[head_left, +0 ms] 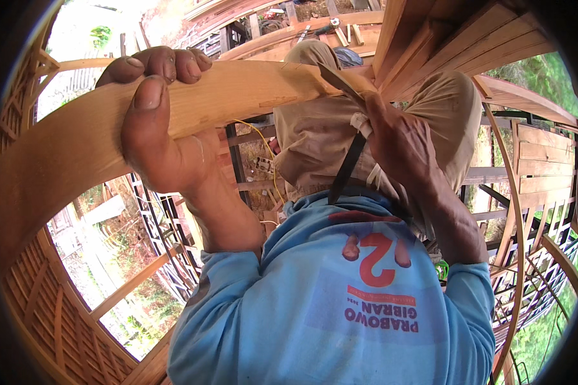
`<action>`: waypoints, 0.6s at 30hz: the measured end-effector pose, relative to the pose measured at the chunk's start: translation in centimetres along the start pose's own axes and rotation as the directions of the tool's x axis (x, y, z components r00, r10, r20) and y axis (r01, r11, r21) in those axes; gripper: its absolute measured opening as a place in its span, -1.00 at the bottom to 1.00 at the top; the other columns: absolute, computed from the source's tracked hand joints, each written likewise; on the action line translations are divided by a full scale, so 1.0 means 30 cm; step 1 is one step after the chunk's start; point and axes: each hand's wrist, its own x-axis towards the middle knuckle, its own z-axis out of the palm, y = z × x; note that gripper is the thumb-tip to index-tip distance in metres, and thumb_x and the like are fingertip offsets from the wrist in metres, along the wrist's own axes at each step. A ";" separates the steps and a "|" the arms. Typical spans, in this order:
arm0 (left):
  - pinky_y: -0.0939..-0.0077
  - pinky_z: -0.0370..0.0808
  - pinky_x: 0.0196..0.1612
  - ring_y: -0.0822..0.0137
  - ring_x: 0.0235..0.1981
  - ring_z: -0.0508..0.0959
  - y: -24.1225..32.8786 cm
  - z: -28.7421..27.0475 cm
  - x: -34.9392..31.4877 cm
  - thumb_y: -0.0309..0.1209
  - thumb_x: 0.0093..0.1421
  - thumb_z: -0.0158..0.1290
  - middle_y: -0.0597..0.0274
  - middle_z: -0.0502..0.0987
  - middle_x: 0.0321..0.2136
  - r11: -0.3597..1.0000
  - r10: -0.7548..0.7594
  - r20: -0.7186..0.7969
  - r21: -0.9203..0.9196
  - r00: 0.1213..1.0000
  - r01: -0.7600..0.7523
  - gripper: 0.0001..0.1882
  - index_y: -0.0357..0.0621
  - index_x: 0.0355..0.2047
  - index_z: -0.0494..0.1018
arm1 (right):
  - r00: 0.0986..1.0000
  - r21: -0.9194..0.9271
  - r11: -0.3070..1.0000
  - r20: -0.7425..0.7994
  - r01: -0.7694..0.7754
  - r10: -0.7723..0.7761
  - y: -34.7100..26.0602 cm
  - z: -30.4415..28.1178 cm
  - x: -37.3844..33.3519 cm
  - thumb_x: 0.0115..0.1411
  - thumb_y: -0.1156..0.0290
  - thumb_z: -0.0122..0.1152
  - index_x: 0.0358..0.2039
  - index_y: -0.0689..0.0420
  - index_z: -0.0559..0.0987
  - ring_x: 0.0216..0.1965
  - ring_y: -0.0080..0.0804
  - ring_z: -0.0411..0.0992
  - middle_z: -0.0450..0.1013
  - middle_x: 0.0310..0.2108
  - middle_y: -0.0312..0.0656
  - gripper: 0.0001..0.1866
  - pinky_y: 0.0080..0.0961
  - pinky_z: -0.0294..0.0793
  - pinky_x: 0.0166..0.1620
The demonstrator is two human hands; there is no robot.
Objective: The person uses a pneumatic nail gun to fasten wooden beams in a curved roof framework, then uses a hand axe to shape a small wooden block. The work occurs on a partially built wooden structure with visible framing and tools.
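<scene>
A long, pale wooden board (237,83) stretches from the left rim toward my knees, its far end by my right hand. My left hand (167,128) is closed round the board, thumb on the near face and fingers over the top edge. My right hand (401,138) is closed on a dark flat blade-like tool (340,83), whose pointed upper part crosses the board's far end. A second dark tapering strip (348,170) runs down from the same hand toward my waist, with a whitish piece (361,124) at its top. I cannot tell whether both dark parts are one tool.
My bent legs in tan trousers (315,144) lie beneath the board. Stacked planks (481,42) rise at the upper right. A yellow cord (268,144) hangs near my left forearm. Open timber framing (131,285) surrounds me, with ground visible below. A slatted panel (544,160) stands at right.
</scene>
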 end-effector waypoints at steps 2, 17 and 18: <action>-0.07 0.34 0.06 0.16 -0.23 0.45 -0.002 -0.007 -0.004 -0.31 0.20 -0.07 0.15 0.46 -0.30 1.000 0.000 -0.006 -0.001 1.000 0.000 -0.66 -0.08 -0.05 0.48 | 0.999 0.068 0.998 -0.038 0.004 -0.002 -0.003 -0.003 -0.005 0.23 0.43 0.14 -0.08 0.11 0.39 -0.42 0.12 0.53 0.52 -0.44 0.08 -0.75 -0.03 0.44 -0.42; 0.03 0.29 0.07 0.18 -0.13 0.43 0.010 -0.081 -0.022 -0.21 0.19 -0.03 0.18 0.42 -0.21 0.999 0.042 0.234 -0.004 0.971 -0.042 -0.53 -0.05 0.11 0.43 | 0.980 0.392 0.910 -0.192 0.134 -0.062 -0.060 -0.046 0.043 0.27 0.34 0.18 -0.05 0.20 0.40 -0.35 0.20 0.51 0.52 -0.38 0.16 -0.68 -0.01 0.45 -0.34; 0.03 0.29 0.07 0.17 -0.13 0.43 0.006 -0.082 -0.017 -0.22 0.20 -0.03 0.17 0.43 -0.21 0.999 0.041 0.232 -0.013 0.972 -0.039 -0.53 -0.05 0.10 0.43 | 0.975 0.377 0.912 -0.202 0.162 -0.090 -0.100 -0.089 0.054 0.26 0.37 0.18 -0.05 0.19 0.39 -0.35 0.20 0.51 0.52 -0.37 0.15 -0.69 -0.01 0.45 -0.35</action>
